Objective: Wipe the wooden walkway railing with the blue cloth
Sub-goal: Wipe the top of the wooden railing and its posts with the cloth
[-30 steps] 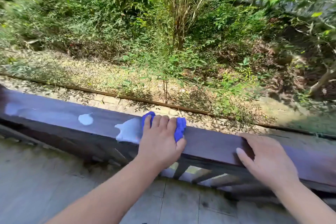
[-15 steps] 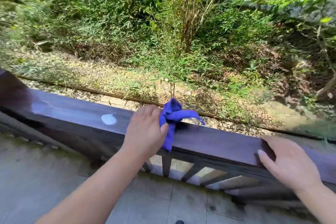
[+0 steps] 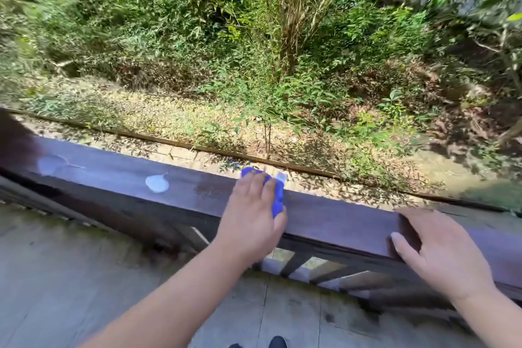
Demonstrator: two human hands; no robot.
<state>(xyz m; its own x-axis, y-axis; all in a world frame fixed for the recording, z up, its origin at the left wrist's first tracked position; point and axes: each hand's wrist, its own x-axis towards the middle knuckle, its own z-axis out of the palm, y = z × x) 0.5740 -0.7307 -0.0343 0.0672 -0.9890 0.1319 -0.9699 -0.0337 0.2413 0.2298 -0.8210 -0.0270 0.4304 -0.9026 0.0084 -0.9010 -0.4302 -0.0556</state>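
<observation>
Left hand [image 3: 251,217] lies flat, fingers together, pressing the small bright-blue soft cloth [image 3: 278,196] onto the top of the dark brown wooden walkway railing [image 3: 333,220], approx mid-span. Right hand [image 3: 440,257] rests spread on the rail, w/ nothing in it. Cloth looks light & limp, prob bunches easily; best held under a flat palm. Pale wet-looking patch [image 3: 157,183] lies left of it.

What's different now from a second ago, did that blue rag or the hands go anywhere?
The left hand lifted the blue cloth into a loose bunch half a second ago, and now presses it flat on the wooden railing again. The big pale patch that lay beside the cloth is gone. The small pale spot remains, and the right hand stays resting on the rail.
</observation>
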